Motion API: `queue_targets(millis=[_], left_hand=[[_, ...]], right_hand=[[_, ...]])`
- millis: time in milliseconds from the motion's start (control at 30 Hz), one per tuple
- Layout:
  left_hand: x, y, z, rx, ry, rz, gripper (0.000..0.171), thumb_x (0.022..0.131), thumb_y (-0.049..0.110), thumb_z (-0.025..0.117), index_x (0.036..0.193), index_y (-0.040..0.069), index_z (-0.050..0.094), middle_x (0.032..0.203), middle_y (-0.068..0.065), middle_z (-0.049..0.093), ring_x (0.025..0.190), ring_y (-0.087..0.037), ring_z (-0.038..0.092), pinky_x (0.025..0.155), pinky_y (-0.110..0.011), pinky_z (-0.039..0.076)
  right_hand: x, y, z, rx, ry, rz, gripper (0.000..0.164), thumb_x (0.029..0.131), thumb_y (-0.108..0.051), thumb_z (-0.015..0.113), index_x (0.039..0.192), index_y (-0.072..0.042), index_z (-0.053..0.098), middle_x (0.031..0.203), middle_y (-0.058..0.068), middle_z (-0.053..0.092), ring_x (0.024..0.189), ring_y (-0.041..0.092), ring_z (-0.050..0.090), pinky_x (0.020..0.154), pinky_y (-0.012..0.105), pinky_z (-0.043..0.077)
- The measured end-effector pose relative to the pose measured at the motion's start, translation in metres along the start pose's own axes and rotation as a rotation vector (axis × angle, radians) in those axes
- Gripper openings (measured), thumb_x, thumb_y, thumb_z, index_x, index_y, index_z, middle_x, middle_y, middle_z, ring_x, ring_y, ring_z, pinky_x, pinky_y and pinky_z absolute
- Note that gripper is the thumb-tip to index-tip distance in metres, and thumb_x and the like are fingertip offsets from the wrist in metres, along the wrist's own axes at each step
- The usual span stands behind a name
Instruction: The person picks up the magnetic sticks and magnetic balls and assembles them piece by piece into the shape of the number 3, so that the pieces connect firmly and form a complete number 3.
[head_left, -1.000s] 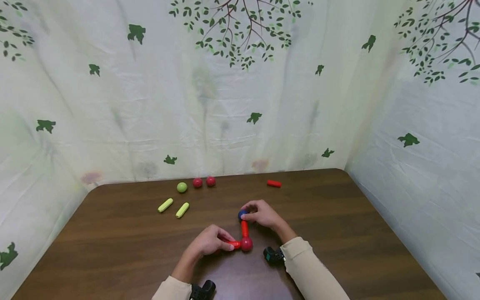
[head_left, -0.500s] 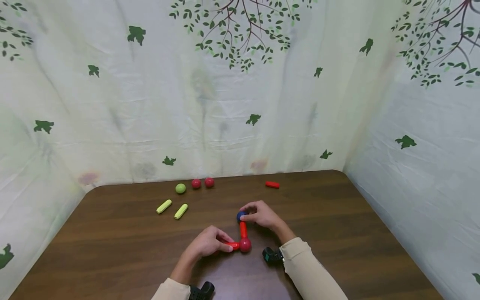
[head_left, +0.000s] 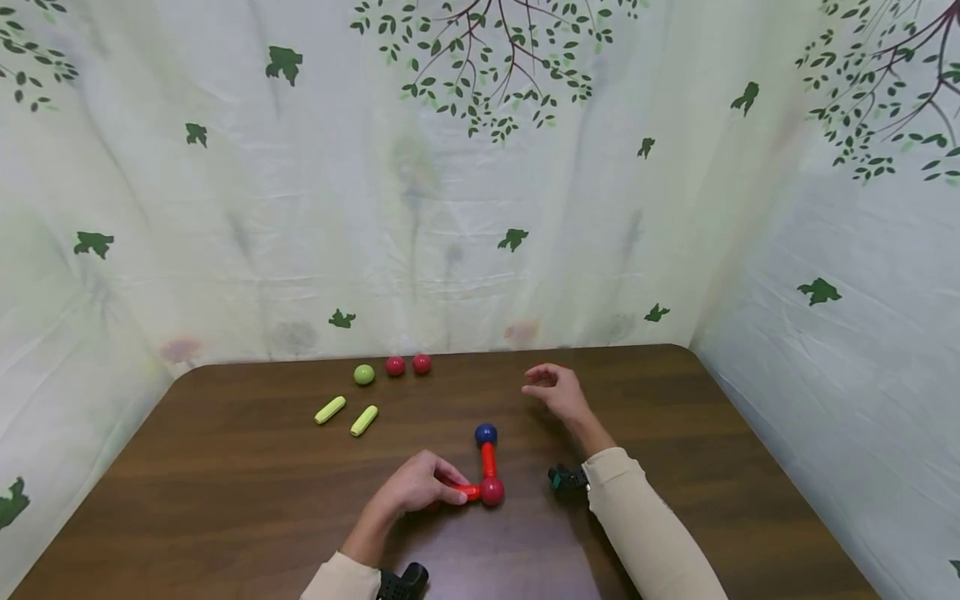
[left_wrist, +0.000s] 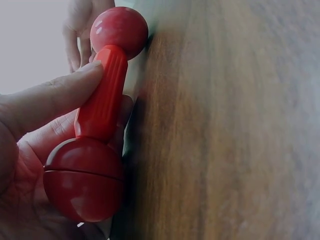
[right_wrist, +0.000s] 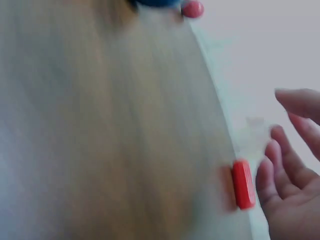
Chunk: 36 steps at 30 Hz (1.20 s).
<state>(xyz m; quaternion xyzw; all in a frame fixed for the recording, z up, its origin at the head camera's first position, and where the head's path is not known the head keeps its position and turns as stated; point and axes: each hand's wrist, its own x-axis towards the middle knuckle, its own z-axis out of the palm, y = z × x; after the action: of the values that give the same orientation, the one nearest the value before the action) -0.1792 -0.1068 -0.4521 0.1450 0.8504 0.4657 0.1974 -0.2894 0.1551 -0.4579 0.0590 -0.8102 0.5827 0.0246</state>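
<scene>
My left hand [head_left: 423, 483] pinches a red rod [left_wrist: 104, 100] between thumb and fingers. A red ball sits at each end of it: the far one [head_left: 491, 492] shows in both views, the near one [left_wrist: 84, 180] lies by the palm in the left wrist view. From the far ball a second red rod [head_left: 489, 460] runs away from me to a blue ball [head_left: 486, 434]. Over the back right of the table my right hand [head_left: 558, 393] holds nothing, its fingers loosely bent. Beside those fingers in the right wrist view lies a loose red rod [right_wrist: 243, 184], mostly hidden in the head view.
Two pale yellow-green rods [head_left: 330, 410] lie left of centre on the brown wooden table [head_left: 225, 483]. Behind them, near the back edge, are a green ball [head_left: 363, 375] and two red balls [head_left: 395, 367]. A white leaf-printed curtain [head_left: 450, 283] hangs behind the table.
My right hand has let go of the blue ball and moved away to the back right, beside the loose red rod. My left hand keeps its grip, and the joined pieces stay in place.
</scene>
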Motion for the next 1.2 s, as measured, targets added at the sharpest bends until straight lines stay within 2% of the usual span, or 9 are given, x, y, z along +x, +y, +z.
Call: queue_targets(millis=[100, 167, 300, 367, 500, 733, 933, 1100, 1200], left_hand=[[-0.001, 0.000, -0.001, -0.002, 0.001, -0.002, 0.015, 0.076, 0.008, 0.080, 0.090, 0.004, 0.077, 0.082, 0.000, 0.070, 0.072, -0.010, 0.051, 0.062, -0.026, 0.040], [-0.002, -0.001, -0.001, -0.009, -0.002, -0.005, 0.015, 0.076, 0.008, 0.080, 0.090, 0.004, 0.076, 0.081, 0.000, 0.070, 0.071, -0.011, 0.050, 0.060, -0.025, 0.039], [-0.003, -0.001, -0.001, -0.016, -0.006, 0.002, 0.014, 0.076, 0.008, 0.080, 0.089, 0.004, 0.076, 0.080, 0.001, 0.070, 0.070, -0.010, 0.050, 0.060, -0.025, 0.040], [-0.003, -0.002, -0.001, -0.020, -0.010, 0.005, 0.014, 0.076, 0.007, 0.080, 0.089, 0.004, 0.076, 0.080, 0.000, 0.070, 0.070, -0.010, 0.051, 0.062, -0.026, 0.040], [-0.004, -0.003, 0.000, -0.024, -0.023, 0.005, 0.014, 0.076, 0.007, 0.080, 0.089, 0.004, 0.076, 0.080, 0.000, 0.070, 0.071, -0.011, 0.052, 0.063, -0.027, 0.041], [-0.005, 0.000, 0.000, -0.029, -0.028, 0.007, 0.013, 0.076, 0.007, 0.080, 0.088, 0.004, 0.076, 0.079, 0.000, 0.070, 0.070, -0.011, 0.051, 0.061, -0.027, 0.040], [-0.003, 0.002, -0.001, -0.030, -0.020, 0.007, 0.014, 0.076, 0.007, 0.080, 0.088, 0.003, 0.076, 0.079, 0.000, 0.069, 0.071, -0.011, 0.051, 0.061, -0.026, 0.040], [-0.001, 0.000, -0.002, -0.033, -0.025, -0.001, 0.014, 0.076, 0.007, 0.080, 0.089, 0.003, 0.076, 0.080, 0.000, 0.069, 0.071, -0.011, 0.051, 0.061, -0.026, 0.040], [0.000, 0.000, -0.003, -0.036, -0.025, -0.009, 0.014, 0.076, 0.007, 0.080, 0.089, 0.004, 0.076, 0.079, 0.001, 0.069, 0.071, -0.012, 0.051, 0.061, -0.027, 0.039]], right_hand=[[0.011, 0.003, -0.013, -0.035, 0.092, 0.026, 0.029, 0.082, -0.003, 0.074, 0.109, 0.004, 0.065, 0.106, 0.020, 0.063, 0.090, 0.026, 0.058, 0.075, 0.036, 0.049], [0.018, 0.005, -0.021, -0.085, 0.109, 0.042, 0.031, 0.083, -0.004, 0.074, 0.112, 0.001, 0.065, 0.112, 0.019, 0.061, 0.096, 0.030, 0.055, 0.082, 0.040, 0.048], [0.029, 0.012, -0.033, -0.191, 0.058, 0.052, 0.039, 0.084, -0.004, 0.072, 0.122, 0.000, 0.062, 0.129, 0.019, 0.052, 0.114, 0.036, 0.048, 0.092, 0.050, 0.044], [0.033, 0.017, -0.036, -0.227, 0.014, 0.063, 0.042, 0.084, -0.005, 0.073, 0.124, -0.002, 0.061, 0.135, 0.018, 0.048, 0.119, 0.037, 0.044, 0.094, 0.051, 0.042], [0.039, 0.026, -0.037, -0.216, -0.046, 0.102, 0.044, 0.083, -0.005, 0.074, 0.125, -0.002, 0.060, 0.133, 0.019, 0.050, 0.115, 0.035, 0.047, 0.092, 0.047, 0.043], [0.046, 0.035, -0.029, -0.145, -0.047, 0.173, 0.044, 0.084, 0.000, 0.070, 0.126, 0.001, 0.059, 0.128, 0.020, 0.054, 0.111, 0.034, 0.052, 0.093, 0.044, 0.043], [0.050, 0.028, -0.025, -0.247, -0.040, 0.201, 0.031, 0.087, 0.001, 0.062, 0.118, 0.000, 0.063, 0.123, 0.019, 0.056, 0.107, 0.033, 0.052, 0.092, 0.044, 0.042], [0.052, 0.031, -0.023, -0.374, -0.040, 0.160, 0.027, 0.088, -0.004, 0.064, 0.115, -0.002, 0.065, 0.115, 0.016, 0.061, 0.100, 0.031, 0.055, 0.091, 0.047, 0.039], [0.053, 0.033, -0.020, -0.410, -0.051, 0.122, 0.026, 0.087, -0.005, 0.066, 0.113, -0.003, 0.066, 0.111, 0.015, 0.063, 0.096, 0.030, 0.056, 0.089, 0.046, 0.040]])
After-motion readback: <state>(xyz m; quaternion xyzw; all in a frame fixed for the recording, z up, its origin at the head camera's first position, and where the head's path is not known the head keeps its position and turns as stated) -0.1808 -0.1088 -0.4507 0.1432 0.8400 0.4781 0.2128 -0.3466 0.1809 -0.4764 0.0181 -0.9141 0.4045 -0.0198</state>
